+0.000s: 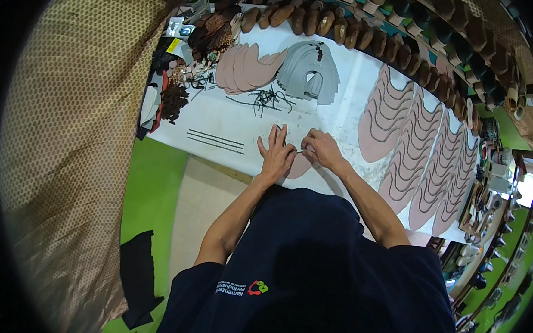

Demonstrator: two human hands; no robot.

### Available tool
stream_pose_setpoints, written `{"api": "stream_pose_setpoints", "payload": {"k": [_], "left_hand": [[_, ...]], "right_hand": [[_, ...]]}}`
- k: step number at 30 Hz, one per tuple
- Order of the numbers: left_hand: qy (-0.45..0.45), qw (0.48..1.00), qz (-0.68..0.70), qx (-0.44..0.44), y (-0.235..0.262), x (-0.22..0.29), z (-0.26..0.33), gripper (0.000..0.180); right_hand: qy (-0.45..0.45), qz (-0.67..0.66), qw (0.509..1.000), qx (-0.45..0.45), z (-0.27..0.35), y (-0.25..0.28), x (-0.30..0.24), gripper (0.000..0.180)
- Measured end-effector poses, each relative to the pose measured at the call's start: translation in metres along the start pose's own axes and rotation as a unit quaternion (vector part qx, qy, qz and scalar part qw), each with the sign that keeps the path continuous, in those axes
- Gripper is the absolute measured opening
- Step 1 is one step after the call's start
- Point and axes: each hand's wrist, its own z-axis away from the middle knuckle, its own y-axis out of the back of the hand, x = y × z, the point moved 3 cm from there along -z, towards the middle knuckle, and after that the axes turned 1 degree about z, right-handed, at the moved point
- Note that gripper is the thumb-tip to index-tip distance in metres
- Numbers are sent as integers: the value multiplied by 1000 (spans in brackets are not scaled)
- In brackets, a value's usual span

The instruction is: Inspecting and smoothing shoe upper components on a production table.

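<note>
On the white worktable (pixel 232 128) mid-frame, the flat-open left hand (pixel 277 155) presses one pink shoe piece (pixel 299 167) while the right hand (pixel 320 149) pinches its edge; rows of finished-looking pink pieces (pixel 412 150) lie right.

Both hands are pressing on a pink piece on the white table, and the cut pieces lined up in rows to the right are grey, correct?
Not quite: the rows at right are pink, as the head view shows; the grey pieces are fanned farther back. Both the left hand and right hand do rest on a pink piece on the white table.
</note>
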Motion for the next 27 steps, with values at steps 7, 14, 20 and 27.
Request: {"api": "stream_pose_setpoints", "payload": {"k": [7, 14, 20, 27], "left_hand": [[4, 1000, 15, -4, 0, 2, -1, 8], [-48, 998, -28, 22, -2, 0, -1, 10], [-104, 993, -50, 39, 0, 1, -1, 11], [-106, 993, -50, 28, -2, 1, 1, 10]], "right_hand": [[-29, -15, 999, -14, 2, -2, 6, 10], [7, -12, 1000, 11, 3, -1, 1, 11], [-11, -10, 1000, -2, 2, -5, 2, 12], [-13, 17, 1000, -18, 2, -9, 5, 11]]}}
